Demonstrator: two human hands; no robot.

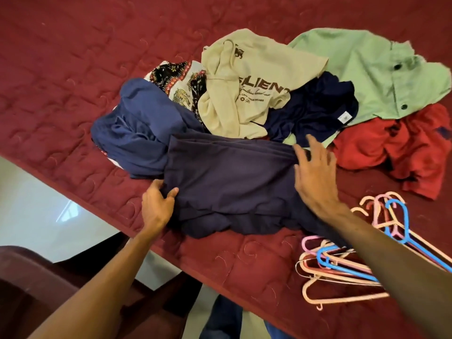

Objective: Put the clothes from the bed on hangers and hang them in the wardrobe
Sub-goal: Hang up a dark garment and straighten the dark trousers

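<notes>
Navy garment (232,182) lay at the near edge of the bed (61,69), not yet on a hanger.
The left hand (159,206) kept a pinching grip on the garment's left edge; the right hand (315,172), fingers spread wide and holding nothing, pressed its right end. Doing this well probably meant finding the neckline first, then reaching for the hangers (342,267) just right of the garment.

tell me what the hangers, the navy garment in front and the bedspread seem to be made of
Hangers: moulded plastic by the look, smooth, solid pink, peach and blue thin bars.
Navy garment: soft matte knit, perhaps cotton jersey; it lies in loose folds without shine.
Bedspread: quilted maroon fabric, slight sheen, stitched swirls over padded squares; fibre unclear.
</notes>
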